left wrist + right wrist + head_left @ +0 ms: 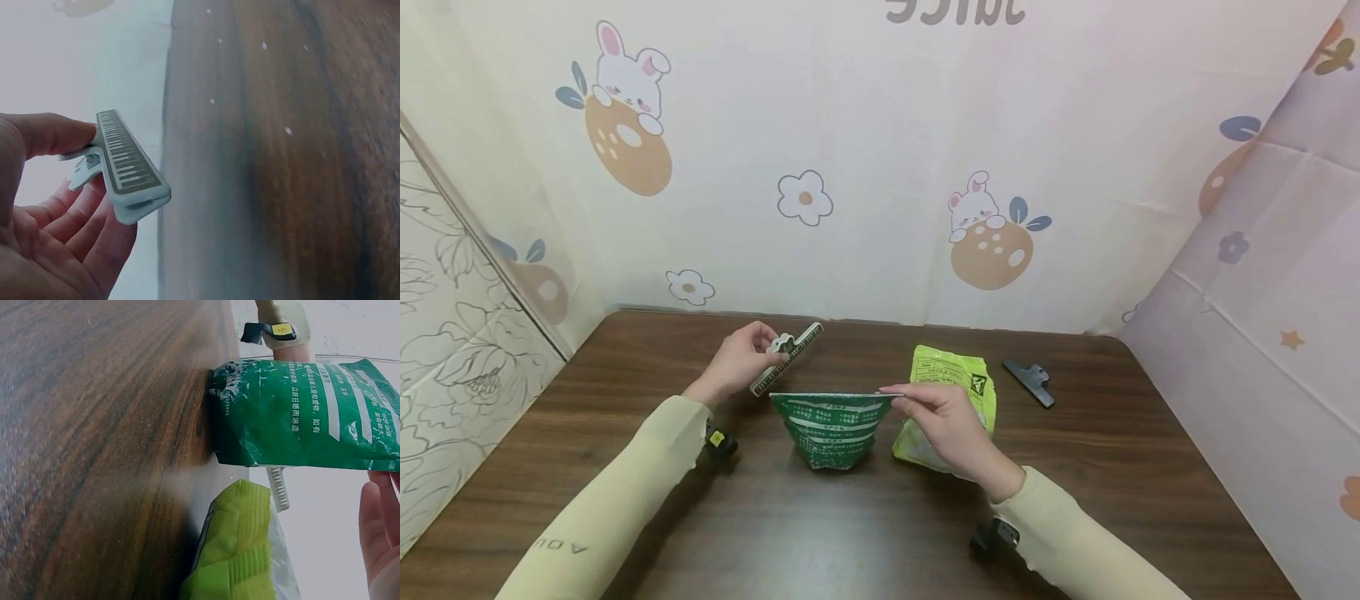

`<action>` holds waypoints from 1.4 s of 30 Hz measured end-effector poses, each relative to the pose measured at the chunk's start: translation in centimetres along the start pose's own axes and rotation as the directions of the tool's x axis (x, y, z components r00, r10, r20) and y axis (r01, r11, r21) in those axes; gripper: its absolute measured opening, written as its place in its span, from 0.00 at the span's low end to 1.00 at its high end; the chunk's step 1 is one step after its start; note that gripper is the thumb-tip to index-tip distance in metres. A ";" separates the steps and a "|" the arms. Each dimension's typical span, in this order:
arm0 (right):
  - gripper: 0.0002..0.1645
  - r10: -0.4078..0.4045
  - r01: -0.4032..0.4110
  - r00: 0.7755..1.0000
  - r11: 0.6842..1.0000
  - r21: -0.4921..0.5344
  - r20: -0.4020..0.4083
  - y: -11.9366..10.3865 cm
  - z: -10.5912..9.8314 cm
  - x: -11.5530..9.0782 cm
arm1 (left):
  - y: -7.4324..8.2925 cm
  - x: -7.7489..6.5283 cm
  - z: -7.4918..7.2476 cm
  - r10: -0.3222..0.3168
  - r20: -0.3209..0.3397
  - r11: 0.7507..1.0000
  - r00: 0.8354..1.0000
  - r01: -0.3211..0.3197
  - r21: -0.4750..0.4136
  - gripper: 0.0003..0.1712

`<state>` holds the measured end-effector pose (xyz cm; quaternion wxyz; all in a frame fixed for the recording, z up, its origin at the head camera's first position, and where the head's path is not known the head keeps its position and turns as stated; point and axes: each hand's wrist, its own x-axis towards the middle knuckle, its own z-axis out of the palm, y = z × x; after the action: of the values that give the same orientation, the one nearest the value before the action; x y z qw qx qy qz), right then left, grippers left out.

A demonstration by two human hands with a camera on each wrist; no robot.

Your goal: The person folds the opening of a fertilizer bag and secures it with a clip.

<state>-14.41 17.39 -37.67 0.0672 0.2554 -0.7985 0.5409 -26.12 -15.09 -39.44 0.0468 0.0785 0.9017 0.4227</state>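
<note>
right hand [953, 429] pinches upright green bag [833, 429], contents hidden

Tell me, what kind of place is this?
Maybe a little tabletop work spot indoors, though I can't tell which room. There's a brown table where someone holds a green bag upright, and a bunny-print sheet behind the table.
</note>
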 end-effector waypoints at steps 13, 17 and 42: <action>0.12 0.023 -0.023 1.000 1.000 0.004 0.000 0.0 0.0 0.0 | 2.4 -1.5 -1.3 0.068 -0.002 0.998 0.998 -0.068 -0.007 0.23; 0.13 0.021 -0.021 1.000 1.000 0.002 -0.004 0.0 -0.1 0.0 | 3.4 -2.3 -1.7 0.120 0.015 0.993 0.993 -0.120 -0.012 0.23; 0.11 0.030 -0.030 0.999 0.999 -0.021 -0.013 0.0 0.0 0.1 | 7.7 -6.7 -3.2 0.305 0.021 0.951 0.952 -0.304 -0.055 0.14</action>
<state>-14.48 17.39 -37.69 0.0670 0.2391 -0.8076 0.5349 -19.26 -13.88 -31.31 -0.0039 0.2213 0.8669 0.4467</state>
